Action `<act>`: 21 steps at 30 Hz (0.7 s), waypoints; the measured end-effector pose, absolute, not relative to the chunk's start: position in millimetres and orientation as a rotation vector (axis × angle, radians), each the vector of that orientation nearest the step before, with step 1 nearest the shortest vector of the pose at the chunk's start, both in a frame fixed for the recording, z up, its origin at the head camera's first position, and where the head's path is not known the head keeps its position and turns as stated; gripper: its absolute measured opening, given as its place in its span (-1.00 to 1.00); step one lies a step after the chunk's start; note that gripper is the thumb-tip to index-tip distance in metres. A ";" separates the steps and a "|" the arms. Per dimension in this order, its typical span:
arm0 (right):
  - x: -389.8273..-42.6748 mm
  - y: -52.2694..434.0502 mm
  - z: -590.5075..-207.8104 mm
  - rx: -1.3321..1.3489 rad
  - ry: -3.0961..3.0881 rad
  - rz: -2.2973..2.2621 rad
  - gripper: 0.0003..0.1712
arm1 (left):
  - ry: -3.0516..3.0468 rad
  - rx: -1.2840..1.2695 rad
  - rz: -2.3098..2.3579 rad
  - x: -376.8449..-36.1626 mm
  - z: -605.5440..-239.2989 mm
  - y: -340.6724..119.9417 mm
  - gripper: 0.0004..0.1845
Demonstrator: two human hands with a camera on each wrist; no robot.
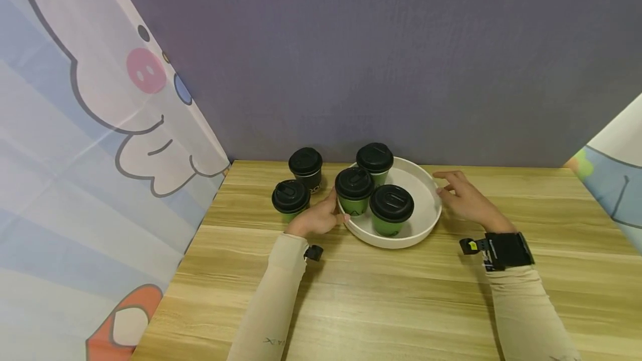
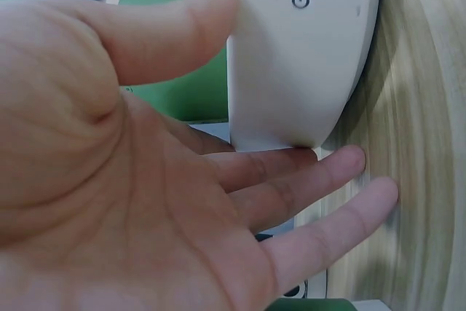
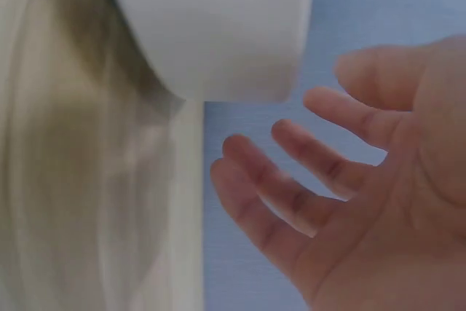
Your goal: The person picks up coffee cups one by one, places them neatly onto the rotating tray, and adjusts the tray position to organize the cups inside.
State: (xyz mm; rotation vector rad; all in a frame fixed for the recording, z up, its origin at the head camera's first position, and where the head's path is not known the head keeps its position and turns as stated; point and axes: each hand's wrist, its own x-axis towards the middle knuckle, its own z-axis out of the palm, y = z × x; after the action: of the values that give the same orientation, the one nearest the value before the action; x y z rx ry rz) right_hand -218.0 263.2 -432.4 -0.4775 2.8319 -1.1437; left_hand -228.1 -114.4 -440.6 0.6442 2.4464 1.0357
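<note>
A round white tray (image 1: 420, 199) with a raised rim carries three green paper cups with black lids: a left cup (image 1: 354, 184), a back cup (image 1: 375, 158) and a front cup (image 1: 392, 205). My left hand (image 1: 317, 218) is at the tray's left side. In the left wrist view its thumb (image 2: 178, 38) lies at the rim and its fairly straight fingers (image 2: 291, 191) extend along the outer wall, over the table. Off the tray's right edge, my right hand (image 1: 466, 200) has relaxed, spread fingers (image 3: 291, 194) and holds nothing.
Left of the tray, a black cup (image 1: 306, 167) stands behind a green cup (image 1: 290, 198), which is partly hidden by my left hand. The wooden table (image 1: 391, 299) meets a grey wall panel (image 1: 401, 71) at the back. A cartoon-printed cloth (image 1: 75, 183) hangs on the left.
</note>
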 end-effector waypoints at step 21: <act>-231.1 270.9 -461.9 -0.463 2.593 -1.416 -0.40 | 2.649 0.528 0.881 -223.7 -438.9 -109.0 -0.27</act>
State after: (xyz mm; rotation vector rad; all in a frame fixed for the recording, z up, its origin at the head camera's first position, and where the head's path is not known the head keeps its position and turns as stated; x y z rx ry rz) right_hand -231.1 270.9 -461.9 -0.4628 2.5931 -1.4156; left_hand -223.7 -109.0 -438.9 0.5279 2.6488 0.8812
